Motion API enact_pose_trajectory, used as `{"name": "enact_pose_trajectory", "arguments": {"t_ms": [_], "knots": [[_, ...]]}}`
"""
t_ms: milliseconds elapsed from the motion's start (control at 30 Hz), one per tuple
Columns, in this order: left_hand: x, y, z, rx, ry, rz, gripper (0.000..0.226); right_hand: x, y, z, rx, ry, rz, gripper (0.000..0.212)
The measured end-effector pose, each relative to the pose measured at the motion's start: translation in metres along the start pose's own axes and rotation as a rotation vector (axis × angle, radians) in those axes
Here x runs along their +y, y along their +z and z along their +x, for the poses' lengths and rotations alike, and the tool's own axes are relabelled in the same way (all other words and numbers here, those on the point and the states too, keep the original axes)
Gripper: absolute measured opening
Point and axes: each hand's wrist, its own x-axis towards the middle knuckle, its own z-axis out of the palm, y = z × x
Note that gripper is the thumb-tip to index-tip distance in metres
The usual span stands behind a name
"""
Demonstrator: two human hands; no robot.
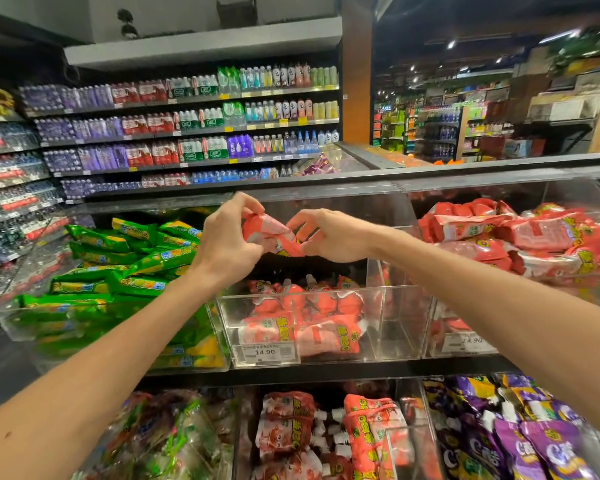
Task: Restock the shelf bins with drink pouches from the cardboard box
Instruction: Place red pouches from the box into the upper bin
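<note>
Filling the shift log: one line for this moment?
left hand: grips red pouch | right hand: pinches it | above middle bin

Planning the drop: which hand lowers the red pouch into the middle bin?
Likely the right hand. Both pinch the red pouch, but the right hangs over the middle bin, its emptier side; the left hand is at its left edge.

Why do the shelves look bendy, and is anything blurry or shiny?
Head view: the wide lens bows and tilts the bottle shelves towards the edges. Head view: the pouch, held by the left hand and right hand, looks slightly smeared. Head view: the clear bin walls catch pale glare, and the far aisle is dim under small bright lights.
</note>
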Motion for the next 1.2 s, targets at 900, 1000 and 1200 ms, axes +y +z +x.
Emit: {"name": "enact_pose_trajectory", "arguments": {"t_ms": [900,1000,1200], "knots": [[-0.019,0.036,0.024,-0.705,0.017,0.620,0.032,-0.004,0.072,0.059,-0.068,0.437,0.241,0.013],[-0.014,0.026,0.021,-0.668,0.059,0.591,0.010,-0.017,0.063,0.047,0.038,0.388,0.202,0.017],[-0.010,-0.012,0.007,-0.365,0.156,0.207,0.013,-0.047,0.049,-0.002,0.431,0.186,0.177,0.016]]}}
